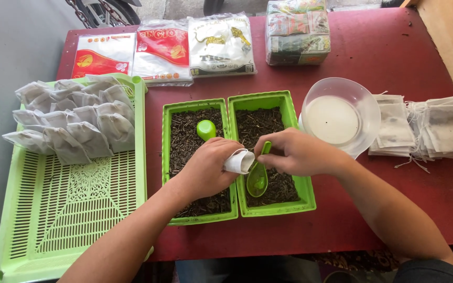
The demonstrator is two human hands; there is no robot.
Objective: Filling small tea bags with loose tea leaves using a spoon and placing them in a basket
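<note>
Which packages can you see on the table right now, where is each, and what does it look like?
Red-and-white flat bag: back left, orange emblem.
Second red-and-white bag: beside it, glossy, overlapping.
White bag: back centre, tiger picture.
Wrapped block of small boxes: back right of centre, green, red and yellow, clear film.

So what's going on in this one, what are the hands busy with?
A person works over two green trays of dark loose leaves. The left hand holds a small white bag open, while the right hand holds a green spoon over the right tray. A second green scoop sits in the left tray. Filled bags lie on a green slotted tray; flat bags are stacked beside a clear bowl.
</note>
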